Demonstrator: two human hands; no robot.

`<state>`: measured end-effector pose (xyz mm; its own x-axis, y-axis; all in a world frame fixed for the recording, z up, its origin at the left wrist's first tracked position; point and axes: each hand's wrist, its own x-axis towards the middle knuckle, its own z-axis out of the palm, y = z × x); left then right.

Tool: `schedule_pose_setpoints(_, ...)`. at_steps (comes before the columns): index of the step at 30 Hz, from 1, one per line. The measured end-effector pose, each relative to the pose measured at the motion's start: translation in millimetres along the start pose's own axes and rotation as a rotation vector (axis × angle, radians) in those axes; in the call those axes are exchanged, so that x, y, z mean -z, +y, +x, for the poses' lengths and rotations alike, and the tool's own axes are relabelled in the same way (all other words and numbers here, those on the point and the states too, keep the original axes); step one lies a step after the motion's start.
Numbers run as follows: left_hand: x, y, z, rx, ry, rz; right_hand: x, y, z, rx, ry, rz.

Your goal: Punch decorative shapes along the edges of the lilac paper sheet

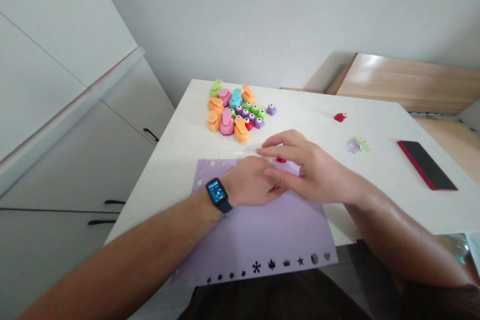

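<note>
A lavender paper sheet (255, 230) lies under both hands, its near edge overhanging the table edge. Cut-out shapes, among them a star, a crown, a leaf and a heart, run along that near edge. Smaller holes show near its far left corner. My left hand (251, 180), wearing a smartwatch (216, 192), rests over the sheet with curled fingers; its fingertips are partly hidden. Crossing above it, my right hand (305, 165) has its fingers stretched out and the thumb apart. A small red object (281, 159), probably a craft punch, shows between them, mostly covered.
Colourful craft punches (227, 122) are grouped at the back left of the white table (300, 115). One red punch (340, 117) sits apart, behind a pile of paper cut-outs (358, 145). A black and red flat case (426, 165) lies at right. White cabinets (75, 160) stand left.
</note>
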<state>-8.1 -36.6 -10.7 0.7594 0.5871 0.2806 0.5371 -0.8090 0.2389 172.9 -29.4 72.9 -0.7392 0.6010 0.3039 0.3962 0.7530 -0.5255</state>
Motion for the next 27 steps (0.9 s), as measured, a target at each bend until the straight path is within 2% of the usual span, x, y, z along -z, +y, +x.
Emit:
schedule_pose_setpoints(2,7.0,-3.4,0.3,0.026,-0.021,0.039,5.9,23.6,-3.9,-0.095,0.072,-0.035)
schedule_pose_setpoints(5,17.4,-10.1,-0.9,0.117,0.066,0.045,4.4,57.6,-11.1,-0.289,0.112,-0.042)
schedule_pose_setpoints(8,23.3,-18.6,-3.1,0.211,0.137,0.023,-3.6,75.9,-17.7,-0.425,0.107,0.001)
schedule_pose_setpoints(11,22.8,-26.4,-5.3,0.246,0.148,0.008,-8.8,77.6,-21.5,-0.417,0.053,0.016)
schedule_pose_setpoints(18,15.6,-32.8,-6.2,0.265,0.058,-0.016,-7.8,71.7,-24.7,-0.315,-0.066,0.013)
schedule_pose_setpoints(27,12.4,-35.1,-4.9,0.287,0.036,-0.097,-11.0,75.3,-27.1,-0.313,-0.081,0.0)
